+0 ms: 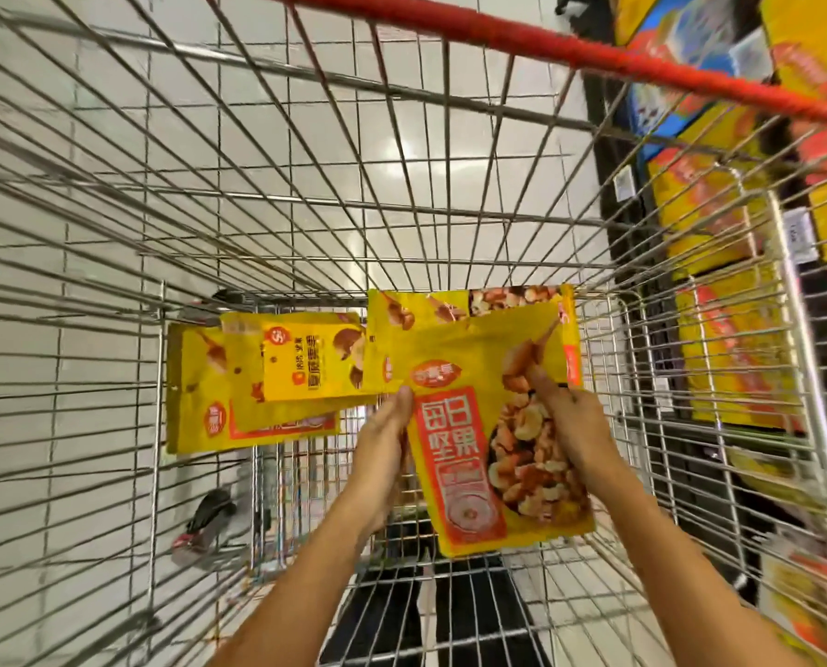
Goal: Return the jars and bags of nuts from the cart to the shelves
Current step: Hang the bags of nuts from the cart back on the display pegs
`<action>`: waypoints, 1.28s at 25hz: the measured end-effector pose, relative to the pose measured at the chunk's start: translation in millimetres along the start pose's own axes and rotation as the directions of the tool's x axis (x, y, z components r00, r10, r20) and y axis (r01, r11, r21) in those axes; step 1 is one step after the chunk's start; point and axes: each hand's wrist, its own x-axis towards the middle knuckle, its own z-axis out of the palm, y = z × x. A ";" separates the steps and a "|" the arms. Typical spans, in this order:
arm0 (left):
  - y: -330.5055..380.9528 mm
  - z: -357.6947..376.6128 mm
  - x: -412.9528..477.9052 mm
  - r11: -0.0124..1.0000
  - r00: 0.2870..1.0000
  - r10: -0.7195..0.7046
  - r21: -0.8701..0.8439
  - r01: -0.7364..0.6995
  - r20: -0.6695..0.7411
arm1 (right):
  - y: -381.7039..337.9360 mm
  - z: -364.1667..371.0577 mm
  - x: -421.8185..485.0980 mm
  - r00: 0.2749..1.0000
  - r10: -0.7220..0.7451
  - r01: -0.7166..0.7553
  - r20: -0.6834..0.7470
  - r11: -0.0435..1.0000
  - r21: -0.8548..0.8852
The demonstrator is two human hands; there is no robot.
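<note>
1. My left hand (383, 440) pinches the left edge of a yellow nut bag (469, 358), thumb on the front.
2. My right hand (576, 421) grips its right side, fingers curled.
3. The bag is held upright inside the cart (594, 60); other bags (286, 377) lie just left.

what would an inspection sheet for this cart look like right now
surface: wire cart with red handle, bags inside
job's things: large yellow nut bag held up; more yellow nut bags stacked behind it and to its left; no jars seen
clutter: dark blurred object below the cart, left
grippers: left hand and right hand each grip a side of the large bag
cables: nothing seen
surroundings: white tiled floor; shelves of yellow and orange packs at right
</note>
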 end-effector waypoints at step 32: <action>23.1 -6.8 12.8 0.781 0.768 0.482 0.604 -0.158 -0.422 | -45.2 -39.1 -12.3 0.976 -0.117 0.113 -0.185 0.993 -0.033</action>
